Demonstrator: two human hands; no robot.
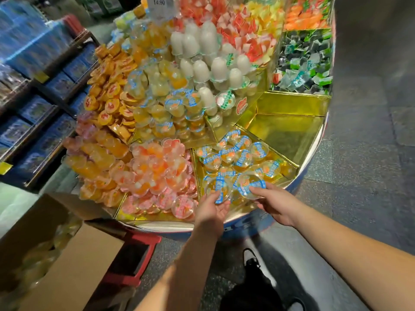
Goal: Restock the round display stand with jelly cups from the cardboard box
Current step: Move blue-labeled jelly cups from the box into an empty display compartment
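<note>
While both hands set cups in near compartment | left hand [212, 211] pinches jelly cup [219, 189] | right hand [275, 204] pinches another cup [251, 184] | light, slick, crushable; hold by rim

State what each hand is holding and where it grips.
Left hand: one jelly cup, fingers at its near rim. Right hand: another jelly cup, fingertips on its near rim.

Head camera looks steeply down, close over the display stand [314, 151], edges blurred.

glossy clear plastic jelly cups [235, 158], shiny gold foil display stand [292, 104], matt cardboard box [74, 265]
</note>
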